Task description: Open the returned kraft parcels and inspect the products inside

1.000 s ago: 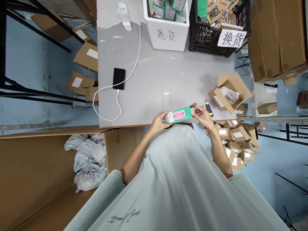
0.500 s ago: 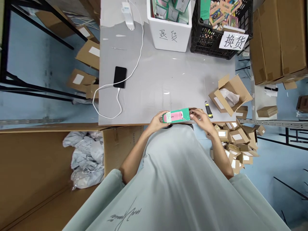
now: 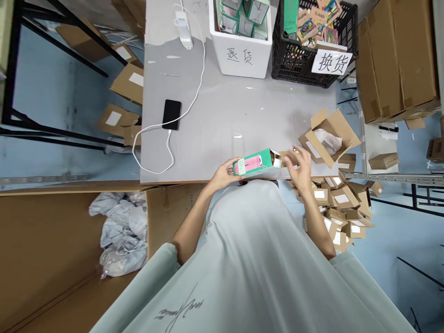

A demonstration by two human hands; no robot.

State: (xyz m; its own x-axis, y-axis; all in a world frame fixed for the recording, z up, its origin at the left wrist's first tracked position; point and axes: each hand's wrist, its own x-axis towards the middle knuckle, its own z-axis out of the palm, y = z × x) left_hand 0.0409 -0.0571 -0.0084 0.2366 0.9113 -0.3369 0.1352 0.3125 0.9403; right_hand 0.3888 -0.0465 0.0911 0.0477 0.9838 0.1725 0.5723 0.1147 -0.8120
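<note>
View: head
Green box [image 3: 252,164]: held at the table's [image 3: 208,115] near edge, right end open
Left hand [image 3: 225,175]: fingers clamped on its left end
Right hand [image 3: 300,167]: by the flap [image 3: 284,156]; cannot tell if fingers pinch it
White bin [image 3: 239,58], far edge: green-edged boxes [image 3: 246,26]
Black crate [image 3: 294,62], far right corner: colourful packets [image 3: 309,27]
Carton [image 3: 347,134], right edge: white wrapping [image 3: 329,141]
Change: right hand has shifted right, baring the opening

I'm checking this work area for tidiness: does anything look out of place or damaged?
Yes. Cardboard boxes lie jumbled on the floor by the near right corner of the table, tilted rather than stacked. The table's far left has a ragged-edged pale patch, as though the top has worn or peeled. I see no spill.
</note>
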